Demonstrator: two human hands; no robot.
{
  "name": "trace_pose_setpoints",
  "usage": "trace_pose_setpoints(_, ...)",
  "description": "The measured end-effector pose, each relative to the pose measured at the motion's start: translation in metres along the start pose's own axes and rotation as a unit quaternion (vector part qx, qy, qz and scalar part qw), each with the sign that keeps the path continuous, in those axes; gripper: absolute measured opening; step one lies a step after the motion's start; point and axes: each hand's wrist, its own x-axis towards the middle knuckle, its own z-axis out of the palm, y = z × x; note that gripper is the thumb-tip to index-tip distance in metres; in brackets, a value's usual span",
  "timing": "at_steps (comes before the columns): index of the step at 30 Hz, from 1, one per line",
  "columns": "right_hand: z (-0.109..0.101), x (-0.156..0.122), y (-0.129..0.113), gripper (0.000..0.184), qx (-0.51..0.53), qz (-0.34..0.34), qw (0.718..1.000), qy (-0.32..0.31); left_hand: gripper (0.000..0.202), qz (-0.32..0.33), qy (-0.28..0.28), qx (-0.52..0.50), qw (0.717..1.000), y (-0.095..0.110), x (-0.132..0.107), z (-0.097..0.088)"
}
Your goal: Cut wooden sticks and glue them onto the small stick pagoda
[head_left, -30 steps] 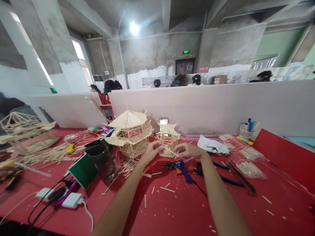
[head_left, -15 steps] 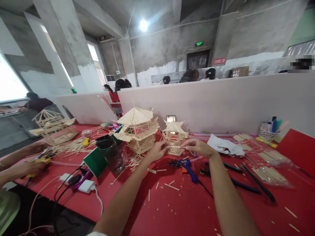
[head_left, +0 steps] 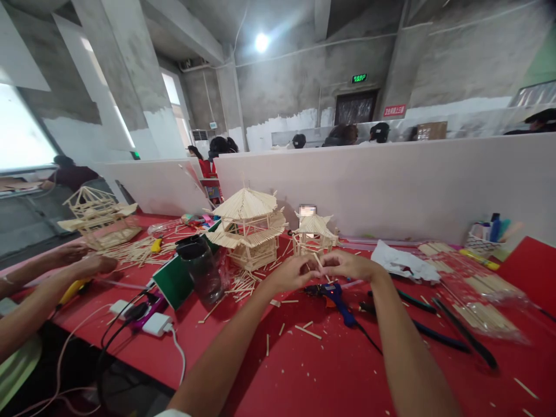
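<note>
My left hand [head_left: 293, 273] and my right hand [head_left: 351, 266] meet in front of a small stick-built pavilion [head_left: 313, 227]. Both are closed in a pinch on a short, thin wooden stick [head_left: 318, 262], which is tilted between their fingertips. The fingers hide part of the stick and the pavilion's lower part. Just below the hands, a blue glue gun [head_left: 339, 302] lies on the red table [head_left: 313, 370]. To the left stands a larger pavilion [head_left: 247, 231] made of the same sticks, with a two-tiered roof.
Loose sticks [head_left: 308, 332] and crumbs lie about. A dark jug [head_left: 200, 272] and a green box [head_left: 174, 282] stand left, beside a power strip [head_left: 150, 310]. Pliers [head_left: 434, 333], a white tissue [head_left: 402, 260] and bagged sticks [head_left: 482, 307] lie right. A co-worker's hands [head_left: 93, 265] work far left.
My hands have come closer together and slightly lower, in front of the small pavilion. The stick has turned from level to steeply tilted. The co-worker's hand has moved off the yellow tool.
</note>
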Motion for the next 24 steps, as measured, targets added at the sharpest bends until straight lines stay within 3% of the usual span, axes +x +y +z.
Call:
trace_pose_setpoints(2, -0.002, -0.001, 0.001, 0.037, -0.018, 0.014, 1.0, -0.016, 0.032, -0.003, 0.028, -0.015, 0.999, 0.0, 0.0, -0.001)
trace_pose_setpoints(5, -0.004, -0.001, 0.002, 0.041, -0.048, 0.03, 0.998, -0.024, 0.029, -0.001, 0.05, -0.024, 0.998, -0.002, 0.001, -0.003)
trace_pose_setpoints(13, -0.008, -0.01, -0.008, 0.05, -0.102, 0.047, 0.994, 0.015, 0.023, -0.008, 0.056, -0.041, 0.998, -0.004, 0.0, -0.014)
trace_pose_setpoints(24, -0.013, -0.017, -0.004, 0.048, -0.096, 0.077, 0.991, 0.052, 0.023, -0.042, 0.081, -0.052, 0.994, -0.02, 0.001, -0.018)
